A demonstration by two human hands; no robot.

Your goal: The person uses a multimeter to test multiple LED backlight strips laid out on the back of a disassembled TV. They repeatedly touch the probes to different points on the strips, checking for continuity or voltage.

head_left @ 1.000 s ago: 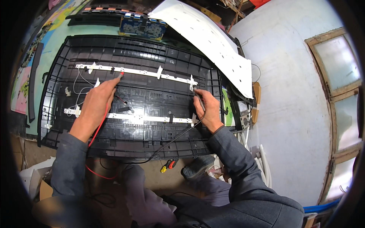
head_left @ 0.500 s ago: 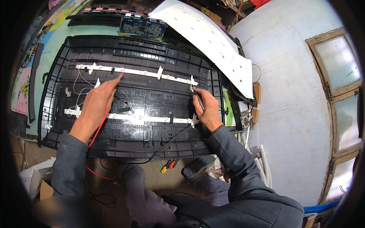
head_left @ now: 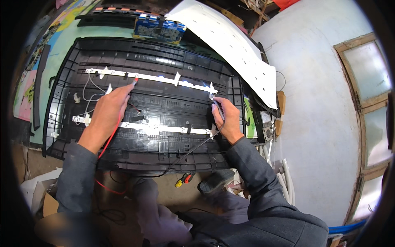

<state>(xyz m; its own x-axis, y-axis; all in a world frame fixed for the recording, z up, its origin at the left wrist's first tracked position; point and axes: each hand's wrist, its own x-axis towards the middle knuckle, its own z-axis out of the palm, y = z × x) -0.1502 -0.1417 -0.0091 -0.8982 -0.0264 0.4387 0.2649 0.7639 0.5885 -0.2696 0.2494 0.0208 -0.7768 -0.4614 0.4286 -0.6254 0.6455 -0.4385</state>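
A large black plastic TV back shell [head_left: 162, 108] lies in front of me, with two white LED strips across it. My left hand [head_left: 108, 113] is closed on a red test probe [head_left: 135, 80], its tip at the upper LED strip [head_left: 150, 77] left of the middle. At the right end of that strip, my right hand [head_left: 229, 119] pinches a dark test probe [head_left: 218, 108] with a black lead. Bluish light shows on the upper strip between the two probes. The lower LED strip [head_left: 164, 129] looks unlit. A red lead [head_left: 110, 140] runs down from my left hand.
Behind the shell lie a blue circuit board [head_left: 159, 29] and a white perforated sheet [head_left: 230, 41]. A small meter-like box [head_left: 267, 127] stands at the right. Yellow-and-red-handled pliers [head_left: 184, 179] lie below the shell's near edge. A pale wall [head_left: 312, 107] rises on the right.
Several LEDs on the upper strip's right part now glow bluish. My right hand's probe has straightened toward the strip's end. The whole view has shifted slightly.
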